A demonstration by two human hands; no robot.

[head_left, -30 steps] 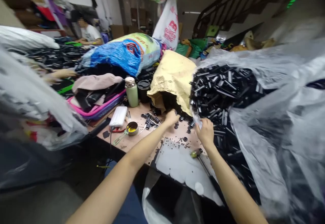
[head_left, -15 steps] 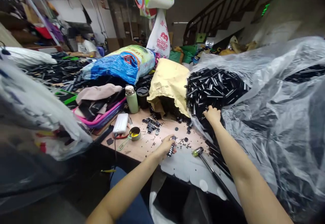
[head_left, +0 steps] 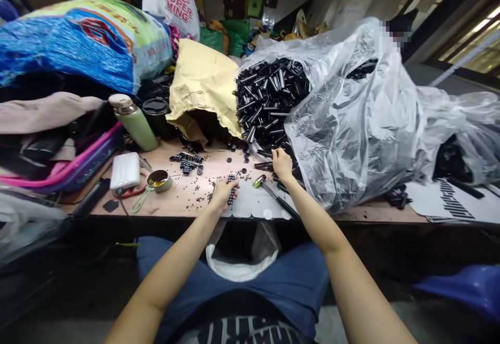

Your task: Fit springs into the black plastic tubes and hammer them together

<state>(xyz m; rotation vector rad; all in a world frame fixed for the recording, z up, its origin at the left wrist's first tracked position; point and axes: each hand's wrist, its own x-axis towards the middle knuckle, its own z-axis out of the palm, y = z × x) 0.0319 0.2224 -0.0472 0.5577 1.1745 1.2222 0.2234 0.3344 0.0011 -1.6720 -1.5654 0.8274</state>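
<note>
My left hand (head_left: 222,194) rests on the wooden table (head_left: 187,201) near its front edge, shut on a short black ribbed part (head_left: 232,194). My right hand (head_left: 282,163) reaches to the mouth of a large clear plastic bag (head_left: 351,125) full of black tubes (head_left: 269,99), fingers closed on a black tube (head_left: 263,165) at the foot of the pile. A small hammer (head_left: 273,199) with a yellowish head lies between the two hands. Small black caps and beads (head_left: 187,163) are scattered over the table.
A torn yellow paper sack (head_left: 203,84) leans behind the parts. At left stand a green flask (head_left: 135,123), a black cup (head_left: 156,115), a white power bank (head_left: 125,171) and a metal scoop (head_left: 156,181) of yellow liquid. A pink basket (head_left: 70,164) and blue sack (head_left: 78,37) crowd the left.
The view dropped and swung right. My right hand came down from the upper pile to its foot by the hammer. My left hand stayed near the front edge with the ribbed part.
</note>
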